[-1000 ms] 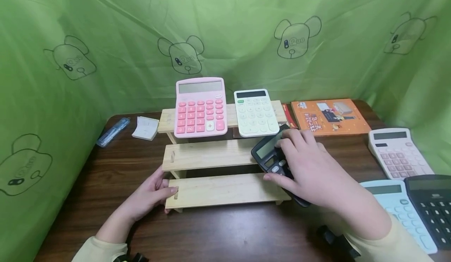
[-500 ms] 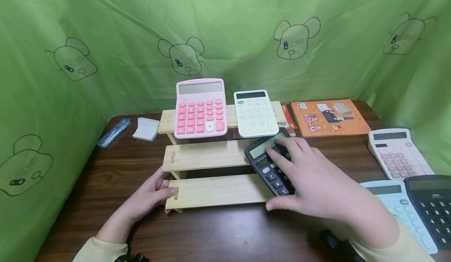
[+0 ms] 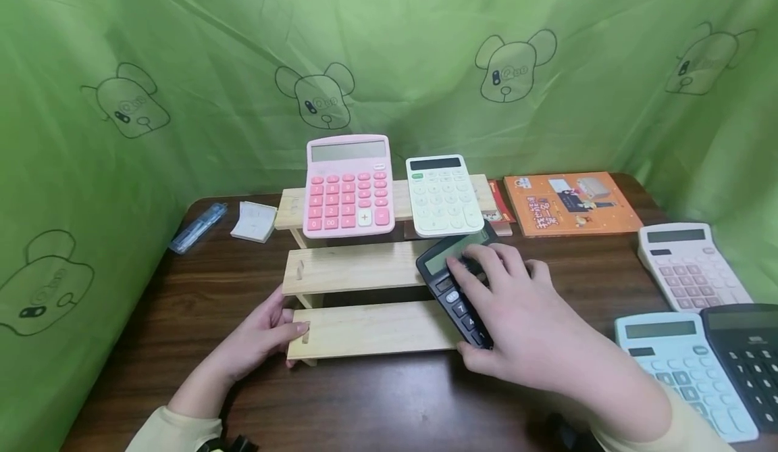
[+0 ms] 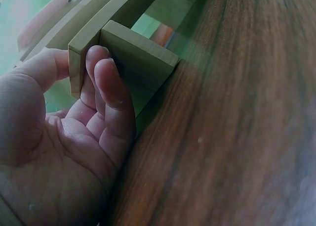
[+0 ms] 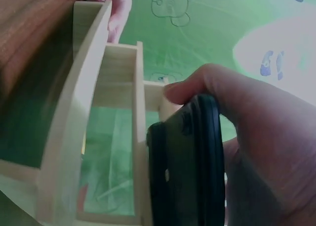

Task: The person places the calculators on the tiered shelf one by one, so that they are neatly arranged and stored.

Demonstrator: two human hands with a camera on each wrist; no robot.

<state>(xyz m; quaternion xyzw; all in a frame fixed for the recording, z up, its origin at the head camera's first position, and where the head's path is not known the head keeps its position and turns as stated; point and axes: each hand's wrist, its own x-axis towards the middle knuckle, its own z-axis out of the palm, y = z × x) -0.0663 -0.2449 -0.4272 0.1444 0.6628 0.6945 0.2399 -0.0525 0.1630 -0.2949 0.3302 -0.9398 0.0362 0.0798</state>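
Note:
My right hand (image 3: 516, 317) grips a black calculator (image 3: 456, 307) over the right end of the three-step wooden rack (image 3: 365, 330). The calculator is tilted, its screen end towards the back left, and my palm hides its right side. In the right wrist view, the calculator's underside (image 5: 173, 171) shows close beside the rack's steps. My left hand (image 3: 258, 340) pinches the left end of the lowest step, thumb on top and fingers beneath, as the left wrist view shows around the board (image 4: 76, 63). On the top step lean a pink calculator (image 3: 348, 192) and a smaller white calculator (image 3: 445, 198).
At the right of the brown table (image 3: 365, 411) lie a pale pink calculator (image 3: 693, 269), a light blue calculator (image 3: 687, 371) and another black calculator (image 3: 750, 364). Behind are an orange booklet (image 3: 571, 202), a white notepad (image 3: 253, 221) and a clear blue packet (image 3: 198, 228). Green cloth (image 3: 389, 53) surrounds the table.
The black calculator in my right hand has moved left over the rack's right end, and my fingers have shifted across its face. My left hand has stayed on the lowest step.

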